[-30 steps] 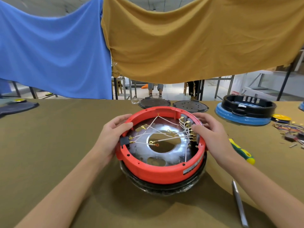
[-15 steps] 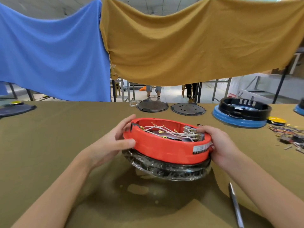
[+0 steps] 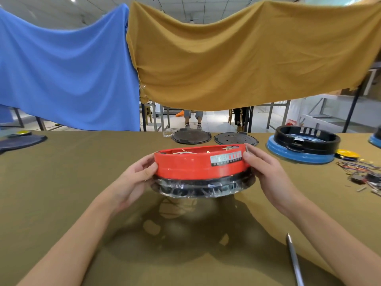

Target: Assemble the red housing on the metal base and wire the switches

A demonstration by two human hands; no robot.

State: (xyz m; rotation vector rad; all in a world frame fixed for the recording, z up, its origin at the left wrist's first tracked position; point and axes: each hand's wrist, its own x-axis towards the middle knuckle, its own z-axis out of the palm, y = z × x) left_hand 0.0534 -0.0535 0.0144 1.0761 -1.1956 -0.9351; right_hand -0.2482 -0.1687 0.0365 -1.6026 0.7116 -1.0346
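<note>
A round red plastic housing (image 3: 201, 165), seated on a black base wrapped in clear film (image 3: 203, 186), is held lifted above the olive-green tabletop (image 3: 61, 182), near its middle, with a shadow cast beneath it. Thin white wires with small brass terminals (image 3: 186, 152) are seen inside the housing over its rim; how they are connected cannot be told. A grey label with red marks (image 3: 226, 158) is stuck on the housing's near wall. The housing's left side is gripped by the left hand (image 3: 132, 180), its fingers (image 3: 151, 169) curled against the wall and base. The right side is gripped by the right hand (image 3: 266, 172), its fingers (image 3: 247, 156) clamped over the rim and wall. Behind the housing, two dark round discs (image 3: 191, 136) lie side by side at the tabletop's far edge. To the right, one black ring housing (image 3: 307, 139) is seated in a blue round base (image 3: 299, 154), with a white and blue piece lying inside the ring. Near it lie a yellow disc (image 3: 347, 154) and a heap of coloured wires (image 3: 362, 172). One slim metal tool (image 3: 293, 259) lies at the near right. One blue cloth (image 3: 66, 73) and one mustard cloth (image 3: 247, 56) are hung behind the tabletop.
</note>
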